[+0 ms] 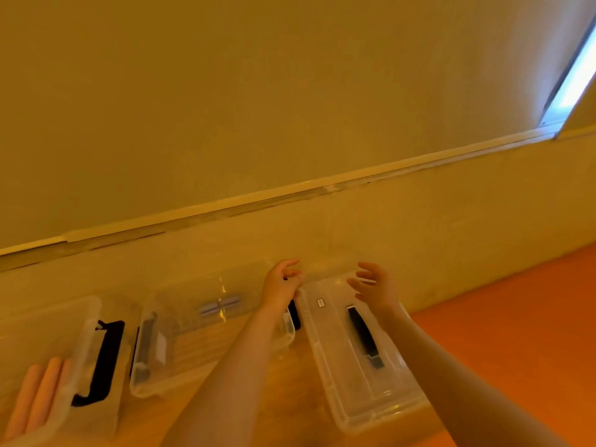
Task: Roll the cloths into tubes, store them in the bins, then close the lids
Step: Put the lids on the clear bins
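Clear plastic bins are sitting in a row along the wall, and the middle bin [206,343] is the landmark: it's lying open with what looks like a bluish rolled cloth [220,306] inside near its far wall. Just right of it the closed bin [358,346] is wearing its lid with a black handle, while left of it another bin [69,356] is holding pinkish rolled cloths [38,395]. Above the middle bin's right end the left hand [281,283] is hovering with fingers loosely curled, gripping nothing, and the right hand [375,287] is hanging over the closed bin's far end, fingers spread wide and empty.
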Available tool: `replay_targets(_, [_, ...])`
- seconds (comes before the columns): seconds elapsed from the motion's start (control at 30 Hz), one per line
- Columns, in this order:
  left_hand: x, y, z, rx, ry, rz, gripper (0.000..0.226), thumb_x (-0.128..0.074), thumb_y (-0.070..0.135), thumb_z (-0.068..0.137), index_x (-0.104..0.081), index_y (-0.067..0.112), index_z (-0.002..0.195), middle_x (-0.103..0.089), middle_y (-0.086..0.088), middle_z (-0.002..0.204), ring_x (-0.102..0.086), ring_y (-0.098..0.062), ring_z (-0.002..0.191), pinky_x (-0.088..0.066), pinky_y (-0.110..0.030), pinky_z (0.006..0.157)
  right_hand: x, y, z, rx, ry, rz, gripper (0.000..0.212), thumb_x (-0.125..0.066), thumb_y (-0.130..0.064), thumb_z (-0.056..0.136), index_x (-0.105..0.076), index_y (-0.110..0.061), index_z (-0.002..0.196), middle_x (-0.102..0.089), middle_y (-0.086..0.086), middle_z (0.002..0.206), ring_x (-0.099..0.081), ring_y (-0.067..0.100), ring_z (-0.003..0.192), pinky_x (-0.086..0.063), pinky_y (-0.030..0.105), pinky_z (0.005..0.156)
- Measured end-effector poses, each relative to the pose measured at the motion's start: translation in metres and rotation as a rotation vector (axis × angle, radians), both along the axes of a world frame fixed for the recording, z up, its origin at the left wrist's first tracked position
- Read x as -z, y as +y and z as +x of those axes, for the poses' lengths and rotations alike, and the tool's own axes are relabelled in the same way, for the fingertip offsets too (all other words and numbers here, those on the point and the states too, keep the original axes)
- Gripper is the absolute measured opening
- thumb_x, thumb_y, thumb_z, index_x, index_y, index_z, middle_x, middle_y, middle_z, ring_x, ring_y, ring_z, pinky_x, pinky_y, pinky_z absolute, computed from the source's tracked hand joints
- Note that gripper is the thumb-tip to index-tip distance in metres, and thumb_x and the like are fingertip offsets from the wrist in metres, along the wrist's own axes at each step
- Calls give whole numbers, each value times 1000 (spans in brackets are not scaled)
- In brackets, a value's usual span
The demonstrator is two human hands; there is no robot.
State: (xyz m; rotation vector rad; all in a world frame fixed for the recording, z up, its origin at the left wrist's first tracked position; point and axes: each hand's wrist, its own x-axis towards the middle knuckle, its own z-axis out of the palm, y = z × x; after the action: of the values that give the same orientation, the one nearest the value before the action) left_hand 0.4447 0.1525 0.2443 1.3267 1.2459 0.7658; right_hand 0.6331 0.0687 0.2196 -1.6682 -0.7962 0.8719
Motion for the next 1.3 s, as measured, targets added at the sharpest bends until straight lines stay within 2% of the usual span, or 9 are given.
replay_targets(0.13, [14,-12,29,-30,24,-18,38,-58,5,93,-56,22,126,-58,-3,112,-59,-14,93,-52,-22,65,13,-10,35,36,-63,-42,48,-72,-15,85,-53,-15,130,-59,7,119,-61,19,99,-55,37,83])
replay_targets(0.3, [41,-11,57,-38,81,-33,38,-61,11,92,-55,23,127,-55,-1,121,-56,-13,103,-54,-34,87,37,-15,66,5,-146,-112,48,-72,-12,85,-54,-10,129,-58,8,122,-57,18,99,-47,21,72])
replay_targets(0.47, [73,-2,72,-25,149,-46,39,-62,14,92,-54,24,129,-54,-2,127,-55,-12,103,-52,-33,89,67,-10,87,-24,-289,-205,52,-75,-17,82,-56,-14,129,-57,5,130,-55,19,112,-47,32,89])
replay_targets(0.57, [93,-2,72,-4,218,-8,41,-64,16,91,-53,23,130,-52,-1,131,-52,-9,105,-45,-24,86,84,-6,94,-61,-362,-278,53,-75,-20,82,-54,-17,131,-51,7,137,-49,24,123,-43,36,96])
replay_targets(0.73, [121,-9,72,-1,307,-1,43,-62,13,92,-52,17,133,-47,-1,137,-46,-18,125,-38,-23,96,107,-1,103,-114,-458,-351,59,-76,-21,81,-52,-15,134,-43,11,143,-45,29,128,-41,37,101])
replay_targets(0.87, [144,-14,76,21,399,3,48,-63,16,91,-47,20,137,-41,-4,144,-42,-20,131,-36,-26,104,127,-1,108,-132,-508,-425,66,-78,-27,79,-49,-16,137,-37,13,149,-39,31,133,-37,42,106])
replay_targets(1.0, [161,-23,81,18,507,10,53,-65,17,89,-45,19,139,-41,-6,144,-40,-22,133,-36,-29,106,146,-7,113,-138,-524,-482,75,-78,-38,77,-45,-18,141,-32,13,151,-35,32,136,-38,44,106])
replay_targets(1.17, [179,-44,83,-51,635,11,64,-70,28,86,-40,26,142,-24,-3,155,-22,-24,143,-26,-37,114,167,-20,116,-131,-468,-516,77,-80,-28,77,-42,-21,143,-31,15,152,-34,34,137,-40,47,105])
replay_targets(1.3, [185,-59,89,-69,600,-30,70,-70,23,85,-34,24,146,-18,-3,157,-20,-24,144,-28,-34,112,173,-26,113,-139,-465,-494,77,-80,-29,76,-42,-20,142,-39,14,145,-41,33,131,-43,45,102])
